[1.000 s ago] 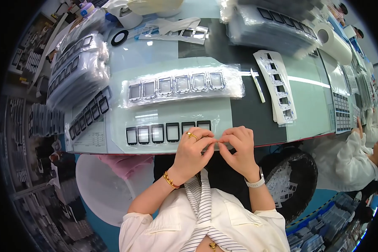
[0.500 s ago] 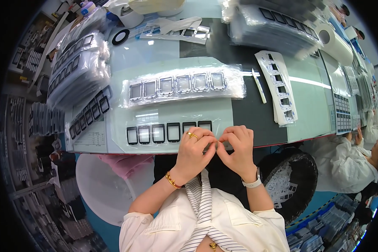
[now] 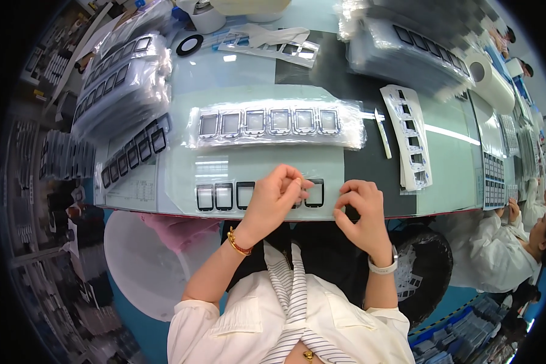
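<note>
My left hand (image 3: 278, 191) hangs over a row of black-rimmed rectangular frames (image 3: 223, 197) along the table's near edge and hides part of it. Its thumb and forefinger come together; whatever may be between them is too small to make out. Just right of the end frame (image 3: 314, 193) is my right hand (image 3: 361, 209), thumb and fingertip curled together in a pinch. Anything in that pinch is also too small to tell. Beyond the hands lies a clear plastic tray strip (image 3: 280, 126) with a row of similar frames in its pockets.
A white-handled craft knife (image 3: 383, 134) lies beside a stack of white cut-out strips (image 3: 408, 139). Piles of filled plastic trays stand left (image 3: 124, 91) and far right (image 3: 400, 54). A black tape roll (image 3: 190, 45) lies at the back. Below the edge are a white tub (image 3: 145, 267) and a black-lined bin (image 3: 431, 261).
My hands have parted from their meeting point at the table edge. The left moved forward over the frames, the right moved to the right. The whole view has shifted slightly.
</note>
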`<state>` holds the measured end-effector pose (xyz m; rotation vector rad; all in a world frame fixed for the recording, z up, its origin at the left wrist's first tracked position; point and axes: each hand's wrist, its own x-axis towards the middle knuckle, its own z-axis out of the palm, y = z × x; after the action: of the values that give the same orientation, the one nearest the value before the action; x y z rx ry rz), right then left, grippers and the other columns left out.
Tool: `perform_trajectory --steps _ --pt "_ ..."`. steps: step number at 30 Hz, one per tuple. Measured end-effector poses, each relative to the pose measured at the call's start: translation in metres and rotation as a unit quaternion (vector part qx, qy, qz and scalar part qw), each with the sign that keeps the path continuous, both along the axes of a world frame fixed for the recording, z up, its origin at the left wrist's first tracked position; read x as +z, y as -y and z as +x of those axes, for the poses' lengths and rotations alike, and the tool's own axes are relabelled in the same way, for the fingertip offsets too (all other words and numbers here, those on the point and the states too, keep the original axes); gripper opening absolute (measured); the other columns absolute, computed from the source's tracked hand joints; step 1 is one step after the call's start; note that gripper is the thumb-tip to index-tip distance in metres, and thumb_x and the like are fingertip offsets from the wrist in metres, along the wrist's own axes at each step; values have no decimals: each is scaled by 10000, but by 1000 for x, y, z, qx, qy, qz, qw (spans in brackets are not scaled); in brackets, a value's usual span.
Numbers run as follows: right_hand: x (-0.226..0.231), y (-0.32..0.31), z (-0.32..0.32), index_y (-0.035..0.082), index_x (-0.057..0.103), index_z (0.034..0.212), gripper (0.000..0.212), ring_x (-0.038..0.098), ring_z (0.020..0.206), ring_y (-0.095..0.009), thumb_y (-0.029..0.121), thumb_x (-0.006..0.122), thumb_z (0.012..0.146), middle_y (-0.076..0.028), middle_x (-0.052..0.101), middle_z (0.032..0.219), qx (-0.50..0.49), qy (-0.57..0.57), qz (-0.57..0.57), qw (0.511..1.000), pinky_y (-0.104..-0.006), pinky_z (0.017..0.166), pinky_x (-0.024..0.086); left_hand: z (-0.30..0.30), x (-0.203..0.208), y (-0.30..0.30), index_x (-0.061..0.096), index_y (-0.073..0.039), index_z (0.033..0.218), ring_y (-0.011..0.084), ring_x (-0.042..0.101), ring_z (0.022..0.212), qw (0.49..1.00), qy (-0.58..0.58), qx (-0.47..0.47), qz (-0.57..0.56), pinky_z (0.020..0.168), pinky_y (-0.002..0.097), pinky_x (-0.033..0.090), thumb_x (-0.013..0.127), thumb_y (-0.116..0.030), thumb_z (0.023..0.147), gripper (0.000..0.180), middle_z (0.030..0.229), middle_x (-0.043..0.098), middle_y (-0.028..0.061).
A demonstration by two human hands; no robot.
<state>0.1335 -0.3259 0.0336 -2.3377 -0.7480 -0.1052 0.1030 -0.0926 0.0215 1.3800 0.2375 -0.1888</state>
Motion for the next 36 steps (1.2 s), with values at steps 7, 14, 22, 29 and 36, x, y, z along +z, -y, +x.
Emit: perform_trajectory --steps 7,14,22,29,36 --pt "-17 -22 19 70 654 860 145 590 971 -289 81 784 798 -74 652 1035 -67 29 35 997 -413 865 405 -9 7 5 553 -2 1140 175 745 1038 992 37 -46 114 867 293 592 523 -102 1095 114 1207 762 168" --pt "-15 -28 18 39 591 809 124 575 908 -305 12 711 792 -107 631 995 -72 44 36 996 -420 810 425 -53 -18 -67 519 -69 1160 425 594 1349 924 40 247 -288 1142 538 505 463 -180 1107 135 1449 595 280" --pt "-17 -30 18 20 567 824 138 570 925 -304 11 703 802 -120 613 991 -71 46 22 996 -411 838 423 -129 -11 -250 469 54 1417 391 434 1500 781 123 571 -220 1240 663 364 244 -190 1098 460 1573 511 209" --pt "-23 -28 19 66 582 833 162 557 919 -285 40 732 778 -87 622 995 -70 70 12 995 -411 804 378 -152 -29 -291 533 -53 1024 424 412 1511 769 173 577 -214 1249 687 329 219 -182 1104 348 1553 519 255" --pt "-22 -27 19 49 581 830 154 554 909 -297 39 730 795 -95 618 992 -61 59 19 996 -409 792 394 -162 -35 -303 525 -58 972 449 390 1517 762 197 571 -234 1255 689 311 222 -178 1103 351 1545 520 276"
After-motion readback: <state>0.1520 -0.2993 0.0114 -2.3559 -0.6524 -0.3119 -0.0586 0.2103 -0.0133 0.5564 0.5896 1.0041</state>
